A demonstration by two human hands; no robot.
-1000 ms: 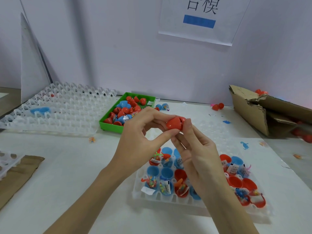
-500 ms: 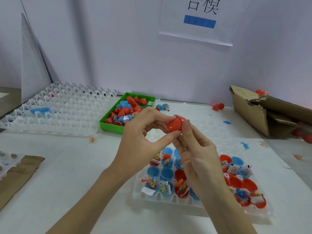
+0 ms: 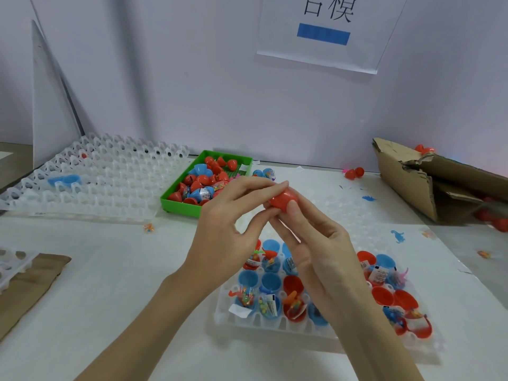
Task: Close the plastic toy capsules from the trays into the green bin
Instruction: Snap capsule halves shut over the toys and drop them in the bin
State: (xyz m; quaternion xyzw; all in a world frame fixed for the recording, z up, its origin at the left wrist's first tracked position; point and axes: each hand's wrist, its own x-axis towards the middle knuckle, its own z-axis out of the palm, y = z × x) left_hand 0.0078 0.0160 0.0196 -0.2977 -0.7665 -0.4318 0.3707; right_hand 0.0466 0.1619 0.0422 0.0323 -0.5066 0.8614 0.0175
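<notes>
Red capsule (image 3: pixel 284 201) is now pressed closer together, pinched by fingers of left hand (image 3: pixel 229 229) and right hand (image 3: pixel 320 251), raised above tray (image 3: pixel 275 325); green bin (image 3: pixel 176 207) is kept well apart, bare tabletop (image 3: pixel 110 270) between.

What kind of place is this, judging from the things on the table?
Probably a small manual packing or assembly workstation. Clear plastic trays hold open toy capsules, a green bin collects closed ones, a torn cardboard box lies beside them, and a printed sign hangs on the wall.

A torn cardboard box (image 3: pixel 428 185) lies right; a paper sign (image 3: pixel 324 31) hangs on the wall.
</notes>
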